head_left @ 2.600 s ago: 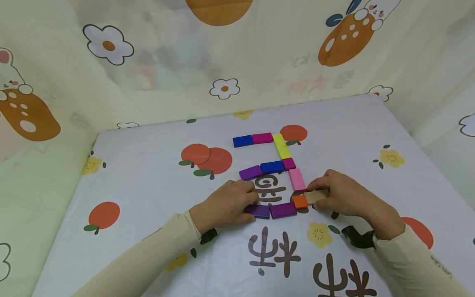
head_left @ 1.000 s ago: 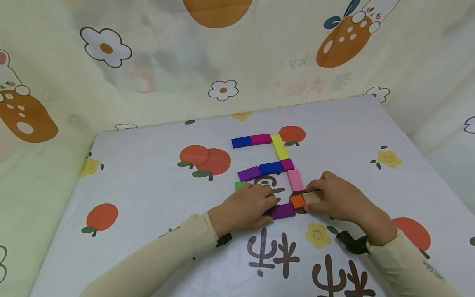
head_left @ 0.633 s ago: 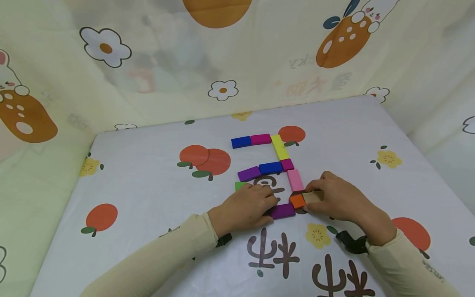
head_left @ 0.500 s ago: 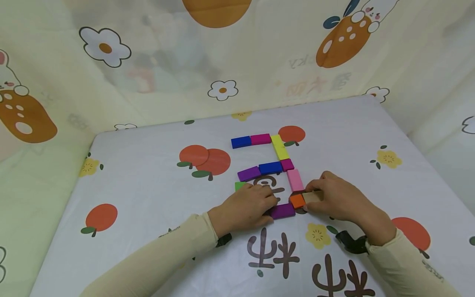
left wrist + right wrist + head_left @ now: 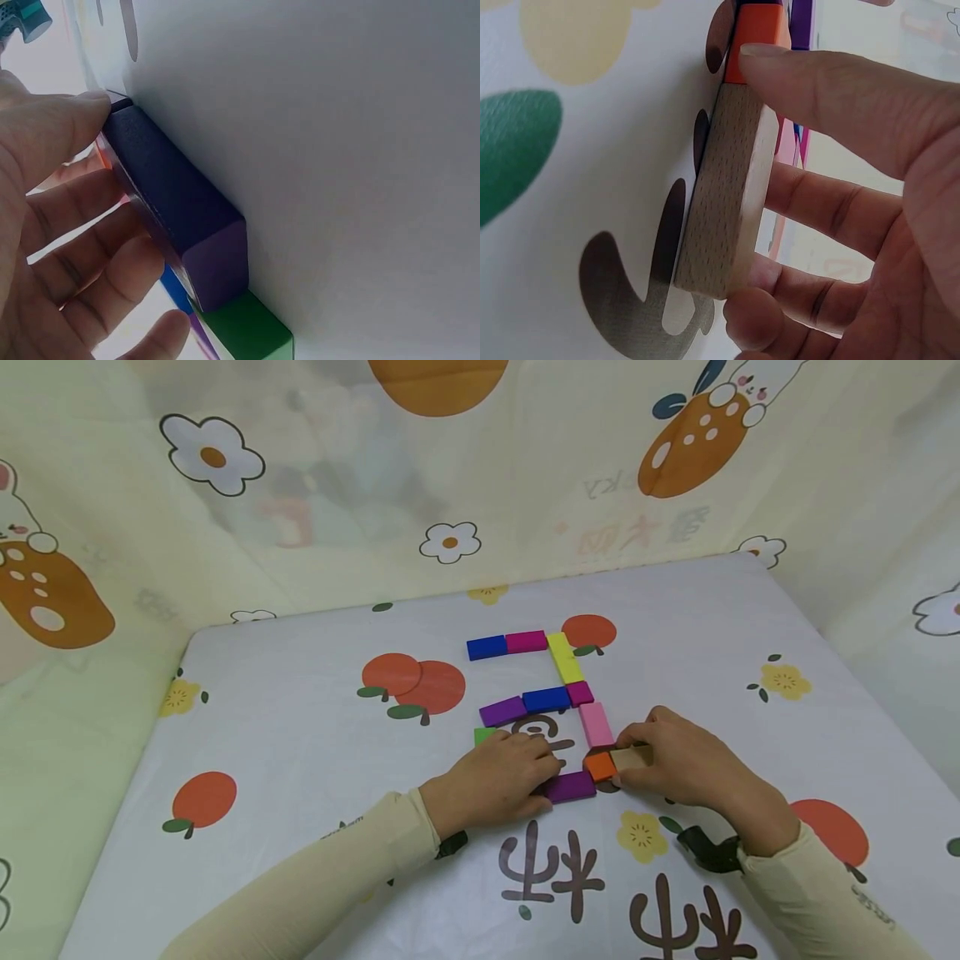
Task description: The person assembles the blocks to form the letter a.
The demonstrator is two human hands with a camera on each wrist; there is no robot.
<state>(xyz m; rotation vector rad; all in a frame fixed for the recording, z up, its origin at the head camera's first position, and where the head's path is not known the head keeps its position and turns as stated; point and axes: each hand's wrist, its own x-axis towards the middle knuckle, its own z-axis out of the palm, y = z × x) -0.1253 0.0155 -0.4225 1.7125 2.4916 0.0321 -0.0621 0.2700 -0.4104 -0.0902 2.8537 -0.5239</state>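
In the head view my left hand (image 5: 495, 777) lies over the left end of the near row of blocks. The left wrist view shows its thumb and fingers gripping a dark purple block (image 5: 176, 195) from both sides. Behind that is a green block (image 5: 251, 330), partly hidden by the hand in the head view. My right hand (image 5: 678, 756) holds a plain wooden block (image 5: 724, 195) at the row's right end, its thumb also touching the orange block (image 5: 754, 37). A purple block (image 5: 572, 787) lies between the orange block and my left hand.
A pink block (image 5: 596, 724), a small magenta block (image 5: 580, 693) and a yellow block (image 5: 566, 657) run away toward the back. Blue (image 5: 547, 699) and violet (image 5: 502, 711) blocks branch left mid-way. Another blue block (image 5: 487, 647) and a magenta block (image 5: 527, 642) form the far row.
From the oldest frame, my left hand has shifted right over the near row's left end, uncovering a green block. My right hand has slid slightly left. Both hands keep still over the last second.
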